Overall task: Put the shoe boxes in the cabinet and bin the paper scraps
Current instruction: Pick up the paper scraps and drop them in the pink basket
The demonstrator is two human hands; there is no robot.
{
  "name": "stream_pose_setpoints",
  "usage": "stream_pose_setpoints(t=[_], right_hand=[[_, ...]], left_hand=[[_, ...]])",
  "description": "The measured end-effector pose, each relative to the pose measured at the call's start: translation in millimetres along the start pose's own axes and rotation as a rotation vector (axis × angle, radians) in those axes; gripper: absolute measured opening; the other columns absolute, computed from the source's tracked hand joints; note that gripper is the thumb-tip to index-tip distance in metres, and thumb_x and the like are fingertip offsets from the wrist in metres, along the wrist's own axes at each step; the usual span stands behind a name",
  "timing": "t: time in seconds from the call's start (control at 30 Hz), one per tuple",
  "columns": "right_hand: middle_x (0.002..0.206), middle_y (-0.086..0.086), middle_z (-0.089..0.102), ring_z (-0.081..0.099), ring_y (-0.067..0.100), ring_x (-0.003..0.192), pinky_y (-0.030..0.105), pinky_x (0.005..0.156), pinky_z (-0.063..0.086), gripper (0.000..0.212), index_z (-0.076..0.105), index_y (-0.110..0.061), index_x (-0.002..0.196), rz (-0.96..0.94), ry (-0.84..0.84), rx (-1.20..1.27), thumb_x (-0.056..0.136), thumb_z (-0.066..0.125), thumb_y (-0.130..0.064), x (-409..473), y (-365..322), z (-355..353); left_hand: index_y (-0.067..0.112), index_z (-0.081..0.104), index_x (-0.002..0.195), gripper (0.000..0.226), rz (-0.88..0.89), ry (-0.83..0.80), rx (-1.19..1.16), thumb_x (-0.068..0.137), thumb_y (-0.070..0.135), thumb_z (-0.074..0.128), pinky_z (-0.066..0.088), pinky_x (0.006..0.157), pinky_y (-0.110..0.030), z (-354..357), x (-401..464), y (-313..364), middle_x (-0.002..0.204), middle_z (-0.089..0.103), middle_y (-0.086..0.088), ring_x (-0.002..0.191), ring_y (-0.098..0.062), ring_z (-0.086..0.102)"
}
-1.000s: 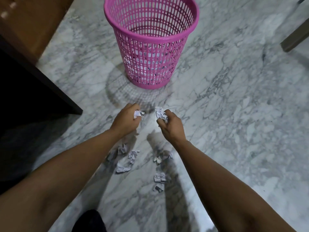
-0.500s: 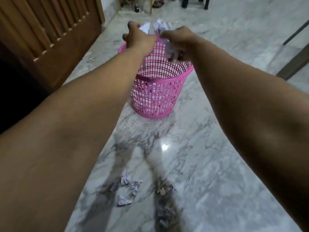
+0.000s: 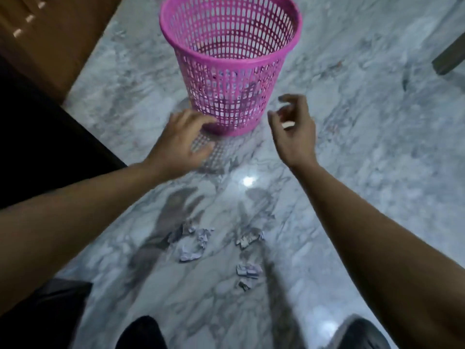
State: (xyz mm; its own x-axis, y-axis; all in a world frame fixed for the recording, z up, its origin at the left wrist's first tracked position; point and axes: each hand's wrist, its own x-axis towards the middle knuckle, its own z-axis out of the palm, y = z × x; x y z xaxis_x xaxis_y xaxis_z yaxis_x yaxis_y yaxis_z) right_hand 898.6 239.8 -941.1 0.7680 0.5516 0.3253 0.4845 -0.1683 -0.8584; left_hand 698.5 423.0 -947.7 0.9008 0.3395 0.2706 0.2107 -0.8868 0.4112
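Marble floor (image 3: 364, 172) across nearly the whole frame, grey-veined and glossy. Dark wooden cabinet (image 3: 50, 46) along the upper left edge; no shoe boxes in view. Pink mesh bin (image 3: 231, 64) upright at top centre, mouth open toward the camera, pale paper faintly visible through the lattice low down. Two bare forearms reaching up from the lower corners. Left hand (image 3: 181, 142) at centre left, palm down, fingers (image 3: 201, 120) spread and relaxed just in front of the bin's base, holding nothing. Right hand (image 3: 294, 129) at centre right, fingers (image 3: 289, 98) loosely curled, a small pale patch at the palm too blurred to identify. Crumpled paper scraps (image 3: 193, 244) loose on the floor below centre in two small clusters, well apart from the bin, probably next for gathering.
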Motion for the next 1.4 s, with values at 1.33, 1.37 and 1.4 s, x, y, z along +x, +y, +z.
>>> stream_pose_setpoints(t=[1.33, 1.37, 1.4], right_hand=[[0.083, -0.006, 0.045, 0.05, 0.019, 0.062, 0.029, 0.06, 0.036, 0.029, 0.047, -0.022, 0.072, 0.281, -0.573, -0.505, 0.092, 0.066, -0.029, -171, 125, 20], [0.083, -0.007, 0.044, 0.048, 0.017, 0.061, 0.028, 0.06, 0.035, 0.03, 0.046, -0.022, 0.072, 0.282, -0.579, -0.504, 0.092, 0.066, -0.03, -173, 125, 21], [0.083, -0.008, 0.044, 0.047, 0.015, 0.061, 0.028, 0.06, 0.034, 0.029, 0.046, -0.022, 0.072, 0.279, -0.591, -0.504, 0.093, 0.065, -0.03, -175, 125, 22]], left_hand=[[0.023, 0.057, 0.128, 0.039, -0.258, -0.25, 0.037, 0.091, 0.012, 0.049, 0.05, 0.075, -0.038, 85, -133, -53, 0.122, 0.044, -0.009, 0.104, -0.033, 0.05], [0.024, 0.057, 0.127, 0.034, -0.191, -0.311, 0.083, 0.094, 0.024, 0.047, 0.05, 0.079, -0.039, 83, -141, -55, 0.126, 0.045, -0.009, 0.105, -0.035, 0.051], [0.025, 0.055, 0.129, 0.037, -0.123, -0.413, 0.132, 0.097, 0.039, 0.045, 0.05, 0.086, -0.042, 82, -151, -57, 0.134, 0.045, -0.011, 0.11, -0.036, 0.051]])
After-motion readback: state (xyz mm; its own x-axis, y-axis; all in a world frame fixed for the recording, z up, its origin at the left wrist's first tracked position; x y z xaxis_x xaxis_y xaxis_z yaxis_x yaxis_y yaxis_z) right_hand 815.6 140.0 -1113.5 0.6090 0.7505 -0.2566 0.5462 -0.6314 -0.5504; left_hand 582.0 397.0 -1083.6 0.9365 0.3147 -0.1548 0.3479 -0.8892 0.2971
